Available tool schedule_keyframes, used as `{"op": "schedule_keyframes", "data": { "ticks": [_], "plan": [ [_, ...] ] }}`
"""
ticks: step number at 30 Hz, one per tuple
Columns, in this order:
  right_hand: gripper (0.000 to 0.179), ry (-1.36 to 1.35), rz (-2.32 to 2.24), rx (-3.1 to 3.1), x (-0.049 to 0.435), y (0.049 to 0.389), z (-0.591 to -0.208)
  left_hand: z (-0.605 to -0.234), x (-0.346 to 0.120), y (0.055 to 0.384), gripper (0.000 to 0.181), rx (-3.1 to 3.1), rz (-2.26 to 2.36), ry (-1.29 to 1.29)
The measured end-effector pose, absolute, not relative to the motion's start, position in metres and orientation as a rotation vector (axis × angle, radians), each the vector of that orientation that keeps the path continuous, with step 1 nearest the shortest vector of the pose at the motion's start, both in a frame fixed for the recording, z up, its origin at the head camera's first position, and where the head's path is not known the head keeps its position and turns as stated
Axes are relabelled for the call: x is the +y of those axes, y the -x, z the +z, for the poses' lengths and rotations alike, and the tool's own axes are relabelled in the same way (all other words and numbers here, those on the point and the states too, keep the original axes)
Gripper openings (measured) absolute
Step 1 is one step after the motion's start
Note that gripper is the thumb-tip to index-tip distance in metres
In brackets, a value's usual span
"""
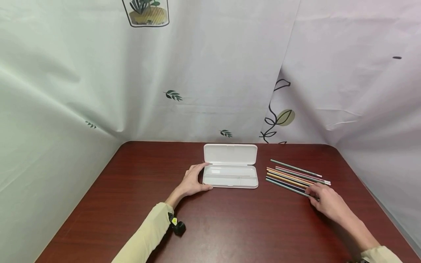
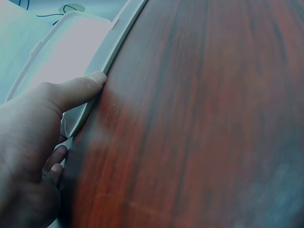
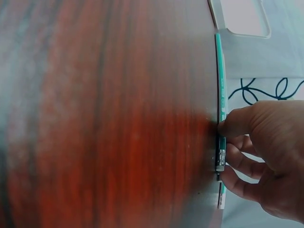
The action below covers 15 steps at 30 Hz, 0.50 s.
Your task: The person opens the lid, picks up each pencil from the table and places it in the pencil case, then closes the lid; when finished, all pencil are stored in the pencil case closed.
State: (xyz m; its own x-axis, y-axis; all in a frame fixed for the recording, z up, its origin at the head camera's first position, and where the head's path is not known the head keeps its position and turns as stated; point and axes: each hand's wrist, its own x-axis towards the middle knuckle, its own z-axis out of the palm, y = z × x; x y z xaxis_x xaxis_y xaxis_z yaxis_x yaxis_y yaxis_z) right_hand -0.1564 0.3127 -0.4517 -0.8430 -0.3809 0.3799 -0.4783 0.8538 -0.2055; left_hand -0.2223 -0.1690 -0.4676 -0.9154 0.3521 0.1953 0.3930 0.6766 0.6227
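Note:
A white pencil case (image 1: 222, 180) lies open on the table, its lid (image 1: 230, 154) tipped back and its tray split by thin dividers. My left hand (image 1: 190, 181) holds the case by its left end, thumb (image 2: 97, 78) against the front edge and fingers round toward the back corner. To the right, several pencils (image 1: 289, 178) lie slanted side by side. At their near right ends, my right hand (image 1: 329, 202) pinches the front green pencil (image 3: 220, 76), thumb on its near side and fingers reaching over behind it. Those fingertips partly hide the neighbouring pencil ends.
One separate green pencil (image 1: 296, 168) lies behind the rest. The dark red-brown table (image 1: 230, 226) ends at a hanging white cloth (image 1: 210, 73) printed with leaves, which also runs along both sides. A small black device (image 1: 178, 227) sits on the left wrist.

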Motion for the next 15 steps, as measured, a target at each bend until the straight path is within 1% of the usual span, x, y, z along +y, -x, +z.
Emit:
{"op": "schedule_keyframes", "data": {
  "ticks": [15],
  "plan": [
    [0.029, -0.664, 0.430, -2.702, 0.3139, 0.1567, -0.4525, -0.4686, -0.1694, 0.2227, 0.088, -2.819, -1.063, 0.631]
  ]
}}
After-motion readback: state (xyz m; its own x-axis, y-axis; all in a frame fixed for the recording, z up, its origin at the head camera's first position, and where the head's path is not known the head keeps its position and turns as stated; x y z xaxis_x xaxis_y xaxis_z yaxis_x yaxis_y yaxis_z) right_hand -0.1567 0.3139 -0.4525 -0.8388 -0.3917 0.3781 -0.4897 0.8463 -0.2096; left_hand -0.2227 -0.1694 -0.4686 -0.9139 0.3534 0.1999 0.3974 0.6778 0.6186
